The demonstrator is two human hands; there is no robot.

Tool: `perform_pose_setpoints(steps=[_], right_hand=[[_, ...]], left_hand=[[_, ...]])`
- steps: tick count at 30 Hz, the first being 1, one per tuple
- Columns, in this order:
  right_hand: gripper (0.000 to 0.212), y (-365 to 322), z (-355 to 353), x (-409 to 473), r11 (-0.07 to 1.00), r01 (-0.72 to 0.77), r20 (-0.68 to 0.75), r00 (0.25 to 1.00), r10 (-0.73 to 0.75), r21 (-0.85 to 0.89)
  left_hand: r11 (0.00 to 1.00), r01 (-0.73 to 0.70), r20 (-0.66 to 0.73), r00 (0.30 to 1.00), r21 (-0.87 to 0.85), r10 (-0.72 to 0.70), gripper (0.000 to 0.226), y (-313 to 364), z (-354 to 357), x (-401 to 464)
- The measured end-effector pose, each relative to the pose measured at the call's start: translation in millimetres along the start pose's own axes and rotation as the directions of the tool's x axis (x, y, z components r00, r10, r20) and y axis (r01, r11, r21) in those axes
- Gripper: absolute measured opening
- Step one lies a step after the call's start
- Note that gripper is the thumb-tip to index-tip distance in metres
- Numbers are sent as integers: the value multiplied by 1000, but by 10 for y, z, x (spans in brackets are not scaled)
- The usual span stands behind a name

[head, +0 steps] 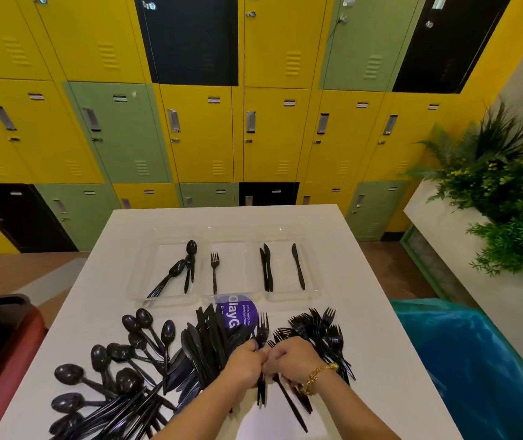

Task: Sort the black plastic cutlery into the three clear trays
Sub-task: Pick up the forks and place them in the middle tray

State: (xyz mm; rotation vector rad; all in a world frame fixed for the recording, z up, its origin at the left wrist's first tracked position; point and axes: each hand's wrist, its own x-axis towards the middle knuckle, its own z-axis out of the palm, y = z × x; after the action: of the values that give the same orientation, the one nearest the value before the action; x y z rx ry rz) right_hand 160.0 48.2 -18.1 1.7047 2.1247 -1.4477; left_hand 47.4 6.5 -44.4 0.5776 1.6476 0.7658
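Both hands, left hand, right hand, gripping forks; three trays beyond

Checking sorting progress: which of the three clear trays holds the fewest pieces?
The middle clear plastic tray, with one black plastic fork. The left tray holds several spoons; the right tray holds knives.

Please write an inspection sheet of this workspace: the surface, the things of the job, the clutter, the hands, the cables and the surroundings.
Surface: white table.
Job's things: three clear trays side by side; left tray holds spoons, middle tray one fork, right tray three knives. Loose spoons, knives and forks lie in front.
Clutter: purple round sticker.
Hands: left hand and right hand together grip a fork bundle.
Cables: nothing seen.
Surroundings: lockers, plants, blue bin bag.
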Motion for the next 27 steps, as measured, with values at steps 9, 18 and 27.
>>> perform_pose_setpoints(steps=[9,18,27], right_hand=[[25,635,-206,110,857,-312,-376,914,153,-410],[25,709,-173,175,855,-366,-377,899,223,-367],[38,581,-231,152,892,-376,-370,889,270,-252]], left_hand=[[971,69,-77,993,-227,-88,18,-65,-115,68],[975,63,-38,997,-211,-73,17,-20,-29,59],[978,49,-47,997,-205,-60,16,32,-26,55]])
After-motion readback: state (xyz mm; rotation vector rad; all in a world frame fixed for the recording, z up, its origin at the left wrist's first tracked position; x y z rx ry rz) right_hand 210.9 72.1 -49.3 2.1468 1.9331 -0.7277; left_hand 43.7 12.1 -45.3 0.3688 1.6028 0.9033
